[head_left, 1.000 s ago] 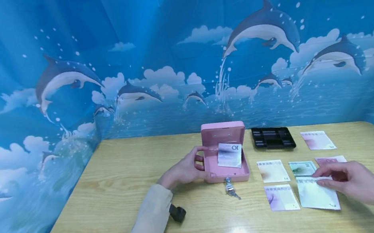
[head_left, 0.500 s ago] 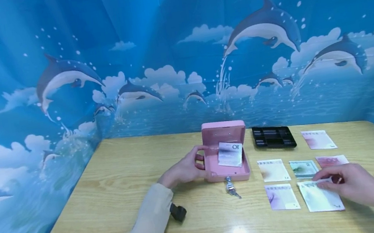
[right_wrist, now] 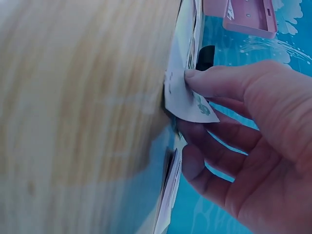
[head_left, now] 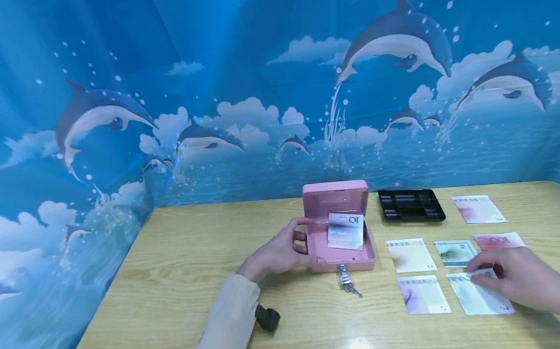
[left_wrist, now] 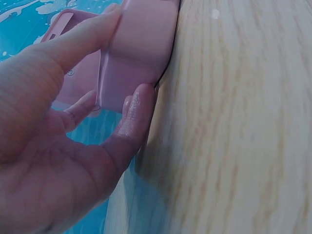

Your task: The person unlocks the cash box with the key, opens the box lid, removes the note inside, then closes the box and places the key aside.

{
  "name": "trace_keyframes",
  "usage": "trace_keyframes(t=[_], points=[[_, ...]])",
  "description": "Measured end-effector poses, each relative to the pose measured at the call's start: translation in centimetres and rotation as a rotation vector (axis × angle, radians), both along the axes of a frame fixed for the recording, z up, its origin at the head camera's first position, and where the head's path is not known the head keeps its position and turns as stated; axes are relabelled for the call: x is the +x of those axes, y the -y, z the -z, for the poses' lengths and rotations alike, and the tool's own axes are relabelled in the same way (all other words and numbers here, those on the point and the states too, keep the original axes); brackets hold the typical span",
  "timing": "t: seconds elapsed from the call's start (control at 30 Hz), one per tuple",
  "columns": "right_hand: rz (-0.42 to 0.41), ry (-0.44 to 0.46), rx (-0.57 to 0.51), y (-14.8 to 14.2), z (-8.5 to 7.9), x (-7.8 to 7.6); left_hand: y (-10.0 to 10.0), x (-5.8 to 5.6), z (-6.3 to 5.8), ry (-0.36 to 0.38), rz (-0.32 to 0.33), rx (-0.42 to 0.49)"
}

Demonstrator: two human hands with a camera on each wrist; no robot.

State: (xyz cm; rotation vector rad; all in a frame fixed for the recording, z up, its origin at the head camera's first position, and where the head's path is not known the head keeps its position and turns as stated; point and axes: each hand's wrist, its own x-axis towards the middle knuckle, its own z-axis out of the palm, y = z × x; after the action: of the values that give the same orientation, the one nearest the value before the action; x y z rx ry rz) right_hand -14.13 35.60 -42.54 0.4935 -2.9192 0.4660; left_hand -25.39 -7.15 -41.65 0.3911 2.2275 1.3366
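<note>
In the head view my left hand [head_left: 282, 250] holds the left side of an open pink cash box [head_left: 357, 266]. The left wrist view has the thumb on one edge of the box wall [left_wrist: 134, 44] and fingertips at its lower edge. A play banknote printed 10 [head_left: 345, 231] leans inside the box. At the right, my right hand [head_left: 518, 277] pinches the upper edge of a pale green banknote [head_left: 480, 300], which lies almost flat over the table. In the right wrist view the thumb presses that banknote [right_wrist: 187, 100] against the fingers, its near end curving up.
Keys [head_left: 347, 282] hang from the box's front lock. A black compartment tray [head_left: 411, 206] sits right of the box. Around the right hand lie yellowish [head_left: 410, 255], purple [head_left: 423, 296], green [head_left: 456, 253], red [head_left: 500, 239] and pinkish [head_left: 478, 209] banknotes on the wooden table [head_left: 163, 264].
The pale green banknote has come down from a tilt to nearly flat, shifting slightly right, still pinched by my right hand. My left hand has stayed on the cash box.
</note>
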Motion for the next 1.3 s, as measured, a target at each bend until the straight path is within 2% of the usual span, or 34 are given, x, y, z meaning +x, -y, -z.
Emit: trace_keyframes(t=[0.07, 0.3, 0.5, 0.83, 0.97, 1.07, 1.2, 1.3], points=[[0.019, 0.021, 0.014, 0.0, 0.0, 0.0, 0.0, 0.0, 0.0, -0.002, 0.000, 0.001], [0.032, -0.045, 0.042, 0.1, 0.2, 0.1, 0.0, 0.0, 0.1, -0.002, 0.003, 0.004], [0.049, -0.001, 0.022, 0.2, 0.0, 0.0, 0.0, 0.0, 0.0, 0.001, 0.003, 0.002], [-0.009, -0.136, 0.043, -0.3, -0.3, -0.1, 0.0, 0.0, 0.1, -0.002, 0.008, 0.007], [-0.042, -0.171, -0.030, 0.0, -1.0, -0.1, 0.1, 0.0, 0.1, -0.004, 0.010, 0.008], [-0.038, -0.157, -0.064, 0.5, -1.6, -0.2, 0.1, 0.1, 0.0, -0.003, 0.012, 0.006], [-0.010, -0.088, -0.087, 1.5, -2.3, -0.4, 0.1, 0.1, 0.1, 0.000, 0.006, 0.004], [-0.021, -0.065, -0.118, 2.2, -2.6, -0.6, 0.1, 0.0, 0.1, 0.002, 0.000, 0.003]])
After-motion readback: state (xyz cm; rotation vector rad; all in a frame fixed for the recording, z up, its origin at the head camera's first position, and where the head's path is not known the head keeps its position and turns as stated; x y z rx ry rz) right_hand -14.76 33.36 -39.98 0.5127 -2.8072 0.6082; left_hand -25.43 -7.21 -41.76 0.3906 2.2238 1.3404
